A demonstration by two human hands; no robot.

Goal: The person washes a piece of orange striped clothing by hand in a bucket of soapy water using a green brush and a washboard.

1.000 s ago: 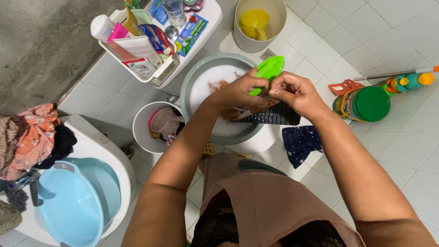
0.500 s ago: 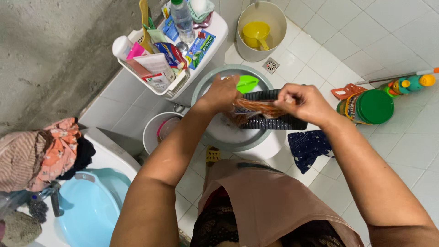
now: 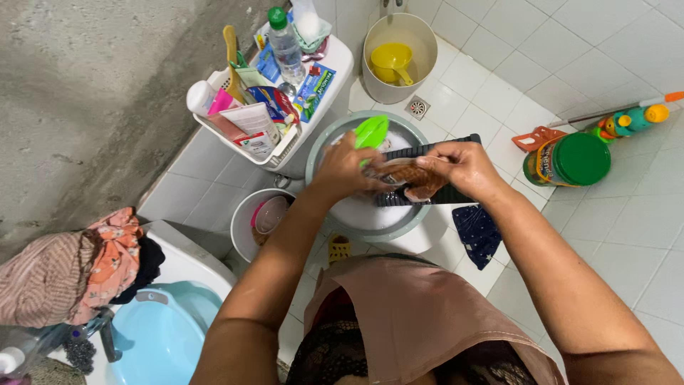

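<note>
A person bends over a grey wash basin (image 3: 320,153) of white suds on a white-tiled floor, both hands meeting above it. The left hand (image 3: 347,167) is closed around a bright green scrub brush (image 3: 372,132), which sticks up over the basin's far side. The right hand (image 3: 456,165) pinches and presses an orange-brown patterned cloth (image 3: 413,176) down onto a black ribbed washboard (image 3: 445,194) that spans the basin's right half and juts past its rim; the cloth lies bunched between the two hands, over the suds.

Things crowd the basin closely. Just left of it and behind stands a white plastic rack (image 3: 313,114) stuffed with tubes, packets, a comb and a clear water bottle (image 3: 286,44). Behind the basin is a pale bucket (image 3: 420,68) with a yellow dipper (image 3: 393,60) inside, and a small floor drain (image 3: 417,108) lies between bucket and basin. To the basin's near left sits a white bucket (image 3: 242,221) holding a pinkish cup. Right of the basin are a jar with a green lid (image 3: 581,158), an orange-and-green toy (image 3: 627,121), and a dark blue starred cloth (image 3: 477,232) on the tiles. Far left of the basin, a light blue tub (image 3: 167,335) and heaped clothes (image 3: 78,264) rest on a white fixture.
</note>
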